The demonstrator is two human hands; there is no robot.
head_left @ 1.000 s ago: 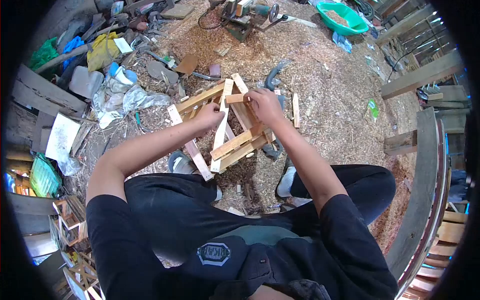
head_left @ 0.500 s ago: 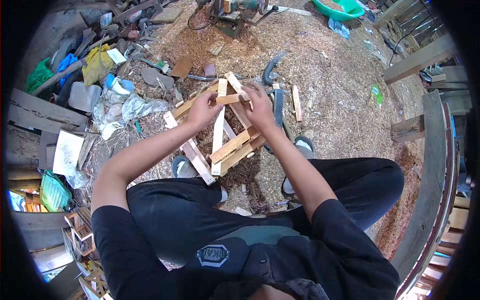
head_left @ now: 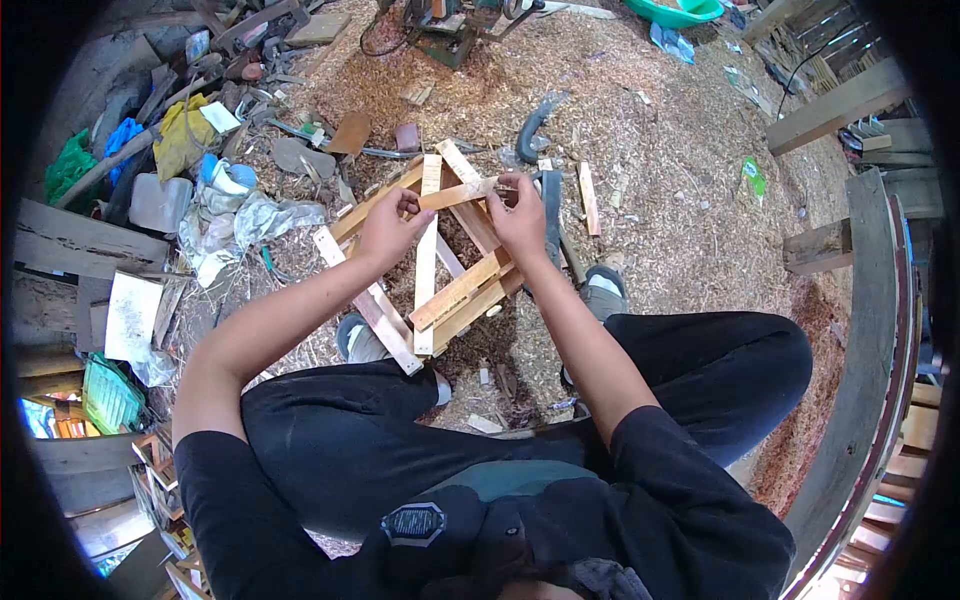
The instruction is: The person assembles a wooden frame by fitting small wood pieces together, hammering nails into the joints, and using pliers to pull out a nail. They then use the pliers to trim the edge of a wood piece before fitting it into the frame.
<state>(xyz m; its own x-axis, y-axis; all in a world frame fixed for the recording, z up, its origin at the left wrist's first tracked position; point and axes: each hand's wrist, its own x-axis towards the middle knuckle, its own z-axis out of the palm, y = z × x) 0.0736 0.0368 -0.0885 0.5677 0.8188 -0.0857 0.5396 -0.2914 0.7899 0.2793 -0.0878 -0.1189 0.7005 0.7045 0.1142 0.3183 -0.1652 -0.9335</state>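
Observation:
Between my two hands a short wooden slat [head_left: 458,194] is held by its ends, over the upper part of a wooden frame. My left hand [head_left: 392,228] pinches the slat's left end; my right hand [head_left: 519,213] grips its right end between thumb and fingers. The frame [head_left: 425,270], made of pale slats joined at angles, stands on the ground between my feet. Two crosswise slats [head_left: 462,292] lie at its near right side, and nail or screw marks show at the lower ends of its long pieces.
Wood shavings [head_left: 680,200] cover the ground. A green machine [head_left: 450,40] stands at the far side, a green basin [head_left: 680,12] at the far right. Plastic bags and scrap [head_left: 240,215] pile up on the left. A loose wood strip [head_left: 589,200] lies right of the frame.
The slat has turned, its right end now angled upward, and more of its length shows between my hands. My left hand has shifted slightly left and down; the whole view has moved a little.

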